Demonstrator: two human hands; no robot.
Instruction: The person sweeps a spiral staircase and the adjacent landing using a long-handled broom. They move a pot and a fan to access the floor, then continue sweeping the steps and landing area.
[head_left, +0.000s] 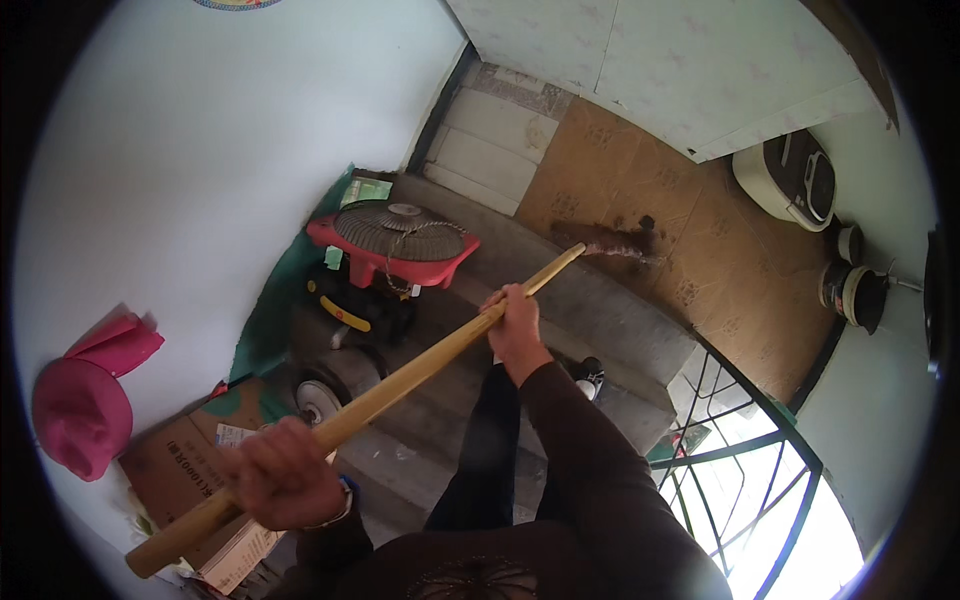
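A long wooden pole (409, 381) runs slantwise across the stairs in front of me. Around its thicker upper part, near the end, my left hand (283, 474) is closed, slightly blurred, with a band at the wrist. Farther down the pole my right hand (514, 321) grips it. At the far end a dark, flattened mop head (615, 241) lies on the brown tiled landing (750, 255), just past the top step's edge. The tiles beside the mop head look dark or wet, though I cannot tell which.
Concrete steps (615, 300) lie under my feet. On the left are a red-framed fan (405, 232), cardboard boxes (180, 457) and a pink hat (82, 420) on the wall. A metal railing (739, 450) borders the right. A rice cooker (787, 180) and pots (855, 296) stand along the landing's right wall.
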